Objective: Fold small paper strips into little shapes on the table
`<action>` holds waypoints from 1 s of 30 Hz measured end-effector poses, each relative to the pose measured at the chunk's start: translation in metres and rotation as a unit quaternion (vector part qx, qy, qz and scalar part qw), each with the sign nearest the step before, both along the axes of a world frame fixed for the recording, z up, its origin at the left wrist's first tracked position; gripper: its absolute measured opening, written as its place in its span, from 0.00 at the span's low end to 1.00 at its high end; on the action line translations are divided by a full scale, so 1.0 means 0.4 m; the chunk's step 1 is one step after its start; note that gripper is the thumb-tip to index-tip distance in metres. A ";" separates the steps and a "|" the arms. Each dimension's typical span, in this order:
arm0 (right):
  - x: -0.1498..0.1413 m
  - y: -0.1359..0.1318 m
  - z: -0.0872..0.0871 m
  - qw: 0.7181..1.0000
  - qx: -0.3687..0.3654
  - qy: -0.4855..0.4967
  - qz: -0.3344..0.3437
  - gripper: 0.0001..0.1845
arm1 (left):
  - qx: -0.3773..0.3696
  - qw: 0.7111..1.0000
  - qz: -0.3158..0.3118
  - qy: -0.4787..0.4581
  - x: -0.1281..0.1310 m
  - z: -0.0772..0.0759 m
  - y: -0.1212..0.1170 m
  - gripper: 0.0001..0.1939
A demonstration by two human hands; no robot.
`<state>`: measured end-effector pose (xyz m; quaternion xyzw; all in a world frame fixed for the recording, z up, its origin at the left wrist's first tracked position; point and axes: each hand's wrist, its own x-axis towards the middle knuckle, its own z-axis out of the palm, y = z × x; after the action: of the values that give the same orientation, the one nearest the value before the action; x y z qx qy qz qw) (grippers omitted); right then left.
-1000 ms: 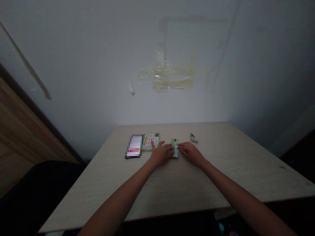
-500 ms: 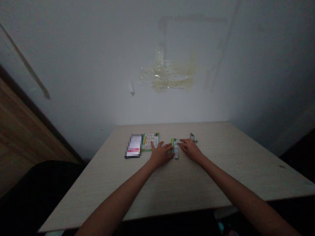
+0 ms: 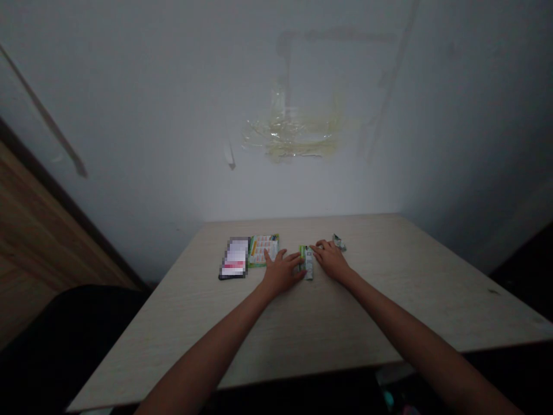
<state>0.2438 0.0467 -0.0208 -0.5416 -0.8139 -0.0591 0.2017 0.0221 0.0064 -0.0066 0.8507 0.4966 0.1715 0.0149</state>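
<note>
A narrow green and silver-white packet [image 3: 309, 266] lies flat on the table in front of me. My left hand [image 3: 283, 272] rests at its left side with fingers spread, the fingertips reaching the packet's edge. The thumb points up toward a printed green and white leaflet or pouch [image 3: 261, 249] and overlaps its lower right part. On the other side, my right hand [image 3: 332, 260] lies palm down with slightly bent fingers, its fingertips at the packet's upper right edge. Neither hand is wrapped around anything. Just beyond the right hand sits a small crumpled wrapper [image 3: 339, 242].
A phone [image 3: 234, 257] with a blurred screen lies left of the leaflet. The pale wooden table [image 3: 380, 323] meets a wall [image 3: 185, 115] with peeling clear tape [image 3: 294, 135]. A dark chair-like shape [image 3: 73, 323] stands at the left.
The fingers of my right hand have bent more, and the hand has shifted slightly left along the packet. My left hand has stayed in place. The view has moved a little.
</note>
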 end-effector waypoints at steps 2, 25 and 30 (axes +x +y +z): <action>-0.001 -0.003 -0.001 1.000 0.004 0.001 -0.005 0.20 | 0.001 1.000 -0.001 0.001 0.000 0.000 0.000 0.20; -0.025 -0.017 0.037 0.997 -0.029 0.070 -0.005 0.12 | 0.020 1.000 0.012 0.007 0.004 0.011 -0.013 0.19; -0.017 -0.013 0.037 0.995 -0.047 0.086 0.006 0.12 | 0.017 1.000 0.006 -0.001 0.005 0.010 -0.013 0.19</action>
<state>0.2369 0.0414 -0.0062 -0.5489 -0.7985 0.0277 0.2458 0.0240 0.0013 -0.0025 0.8477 0.4986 0.1809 -0.0004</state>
